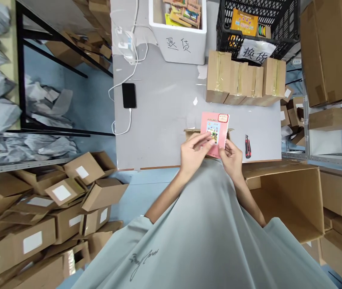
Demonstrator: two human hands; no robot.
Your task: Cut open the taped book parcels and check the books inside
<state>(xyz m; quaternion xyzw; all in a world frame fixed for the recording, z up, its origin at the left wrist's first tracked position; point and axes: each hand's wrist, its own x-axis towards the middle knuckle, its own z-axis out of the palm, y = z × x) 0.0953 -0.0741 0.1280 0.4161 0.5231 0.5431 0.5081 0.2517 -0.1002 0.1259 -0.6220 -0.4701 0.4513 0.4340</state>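
Left fingers, right fingers, pinching pink card by lower edge

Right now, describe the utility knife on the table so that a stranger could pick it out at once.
Start at the grey table and follow its near edge to the left hand and right hand, which hold a pink packet. Just right of the right hand lies the utility knife: slim, red and black, the only tool among the cardboard boxes.
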